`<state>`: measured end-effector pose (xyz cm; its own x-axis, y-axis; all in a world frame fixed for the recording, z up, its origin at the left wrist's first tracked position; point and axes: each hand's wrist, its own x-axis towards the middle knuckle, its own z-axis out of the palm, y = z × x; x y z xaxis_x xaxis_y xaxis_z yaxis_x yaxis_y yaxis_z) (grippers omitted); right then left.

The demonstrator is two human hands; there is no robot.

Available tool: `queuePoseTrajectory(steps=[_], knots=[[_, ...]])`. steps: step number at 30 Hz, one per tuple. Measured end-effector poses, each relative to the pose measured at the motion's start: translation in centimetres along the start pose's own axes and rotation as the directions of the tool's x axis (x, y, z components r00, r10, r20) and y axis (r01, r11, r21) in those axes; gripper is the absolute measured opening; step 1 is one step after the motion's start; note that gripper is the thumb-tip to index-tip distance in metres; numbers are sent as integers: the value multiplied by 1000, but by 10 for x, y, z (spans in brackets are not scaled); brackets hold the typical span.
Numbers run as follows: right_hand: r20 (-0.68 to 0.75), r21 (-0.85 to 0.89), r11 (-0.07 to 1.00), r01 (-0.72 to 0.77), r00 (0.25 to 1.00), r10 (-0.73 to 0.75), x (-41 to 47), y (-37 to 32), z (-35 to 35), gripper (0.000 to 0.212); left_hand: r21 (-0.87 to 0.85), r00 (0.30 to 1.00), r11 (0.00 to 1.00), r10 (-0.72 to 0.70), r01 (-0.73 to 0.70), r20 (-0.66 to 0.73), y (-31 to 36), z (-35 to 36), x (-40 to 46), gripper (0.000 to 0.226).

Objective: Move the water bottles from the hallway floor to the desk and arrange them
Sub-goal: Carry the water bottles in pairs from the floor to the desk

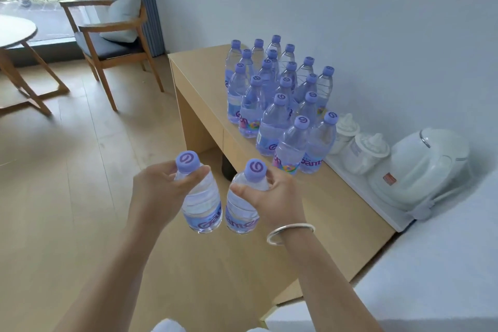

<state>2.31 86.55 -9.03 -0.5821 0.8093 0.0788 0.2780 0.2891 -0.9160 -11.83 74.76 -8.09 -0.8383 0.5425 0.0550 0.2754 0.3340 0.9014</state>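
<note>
Both forearms are showing bare, with no sleeves reaching into view. The left hand (157, 191) is wearing no ring, watch or band on the parts that are showing. The right hand (277, 201) is wearing a plain, thin, round silver metal bangle (289, 233) that is sitting loosely around the wrist. Something white and soft-looking is peeking in at the bottom edge, too cropped to identify.

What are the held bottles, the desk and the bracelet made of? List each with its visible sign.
Bottles, one in the left hand and one in the right hand: clear, glossy plastic, seemingly; the water shows through the left bottle and the right bottle, caps matte purple.
Desk: pale wood or wood-look laminate, smooth, faint grain.
Bracelet: silvery metal, probably; it shines.
</note>
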Motion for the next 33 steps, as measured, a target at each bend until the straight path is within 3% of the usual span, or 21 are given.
queuePoseTrajectory(steps=[7,13,19,23,28,33], knots=[[-51,-32,999,-15,999,13,103,-2,61,20,4,998,1000,14,-14,66,-24,-1,125,24],[-156,-21,993,-112,982,108,205,-22,129,24,62,975,993,85,-99,204,-33,-9,268,12],[-259,-4,984,-177,951,170,286,-35,168,26,67,949,988,117,-142,293,-34,4,382,16],[-335,3,976,-217,920,205,335,-31,181,31,80,903,980,137,-185,407,-31,39,441,23],[-423,-123,956,-265,886,191,397,-16,185,30,86,851,979,117,-186,511,-26,88,508,30],[-509,-114,929,-352,824,250,443,-3,179,28,45,774,976,141,-214,617,-19,131,556,18]])
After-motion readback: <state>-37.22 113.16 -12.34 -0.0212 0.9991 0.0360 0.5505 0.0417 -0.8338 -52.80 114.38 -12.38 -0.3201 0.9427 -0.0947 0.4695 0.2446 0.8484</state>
